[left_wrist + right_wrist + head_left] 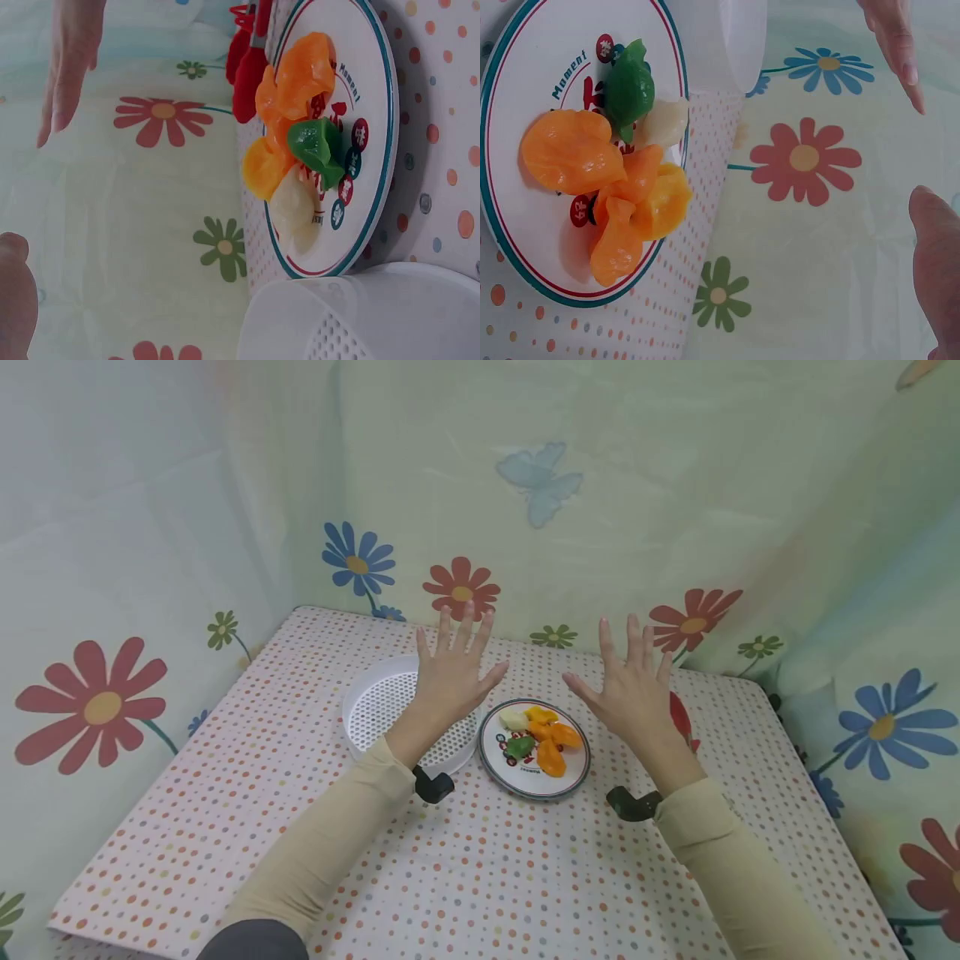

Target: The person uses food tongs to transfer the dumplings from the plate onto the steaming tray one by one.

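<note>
Both hands are raised above the table with fingers spread, holding nothing. My left hand (452, 681) is over the white perforated steamer tray (369, 714), covering part of it in the head view. My right hand (630, 697) hovers to the right of a round white plate (572, 770) with a teal rim. On the plate lie several dumpling-shaped pieces: a green dumpling (315, 146), a whitish dumpling (292, 206), a yellow dumpling (664, 202) and some orange dumplings (574, 154). Red-ended tongs (247, 82) lie beyond the plate, mostly hidden behind the right hand in the head view.
A dotted cloth covers the table (480, 877). Flower-printed curtains (600, 543) hang close around its back and sides. The tray stands directly left of the plate, its raised wall (731, 45) right at the plate's rim. Dark wrist cameras (633, 804) hang below both wrists.
</note>
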The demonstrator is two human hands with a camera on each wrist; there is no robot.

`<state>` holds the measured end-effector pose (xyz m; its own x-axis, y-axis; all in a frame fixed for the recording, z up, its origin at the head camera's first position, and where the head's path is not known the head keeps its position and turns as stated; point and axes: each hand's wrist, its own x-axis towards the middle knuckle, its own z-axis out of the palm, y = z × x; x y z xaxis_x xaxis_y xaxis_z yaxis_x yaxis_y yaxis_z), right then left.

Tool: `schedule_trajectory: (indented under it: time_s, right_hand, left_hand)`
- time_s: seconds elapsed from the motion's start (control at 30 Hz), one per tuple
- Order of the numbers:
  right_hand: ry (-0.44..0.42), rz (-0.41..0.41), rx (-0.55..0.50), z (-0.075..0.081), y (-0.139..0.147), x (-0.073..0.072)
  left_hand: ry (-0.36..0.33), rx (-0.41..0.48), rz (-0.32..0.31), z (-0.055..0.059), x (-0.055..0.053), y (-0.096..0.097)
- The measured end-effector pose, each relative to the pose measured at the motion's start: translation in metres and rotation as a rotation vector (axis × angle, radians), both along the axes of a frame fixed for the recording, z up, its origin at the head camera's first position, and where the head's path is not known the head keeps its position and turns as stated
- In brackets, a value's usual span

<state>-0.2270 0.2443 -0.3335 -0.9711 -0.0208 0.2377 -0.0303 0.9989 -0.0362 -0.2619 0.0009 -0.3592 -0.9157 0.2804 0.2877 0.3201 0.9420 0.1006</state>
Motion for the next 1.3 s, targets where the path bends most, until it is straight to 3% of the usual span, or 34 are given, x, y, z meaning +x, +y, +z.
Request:
schedule_trajectory:
  time_s: [0.53, 0.77, 0.9, 1.03, 1.3]
  right_hand:
    - [0.003, -0.016, -0.027, -0.009, 0.011, 0.002]
    - [0.0, -0.024, -0.031, -0.01, 0.016, 0.003]
    - [0.002, -0.027, -0.054, -0.01, 0.02, 0.006]
    - [0.011, -0.031, -0.041, -0.011, 0.025, 0.01]
    - [0.019, -0.082, -0.04, -0.017, 0.043, 0.016]
  left_hand:
    - [0.016, -0.008, -0.012, -0.005, -0.001, -0.014]
    - [0.074, 0.09, -0.063, -0.004, -0.002, -0.027]
    - [0.115, 0.173, -0.126, -0.005, -0.004, -0.042]
    - [0.111, 0.265, -0.177, -0.006, -0.003, -0.063]
    - [-0.018, 0.369, -0.166, -0.021, 0.002, -0.121]
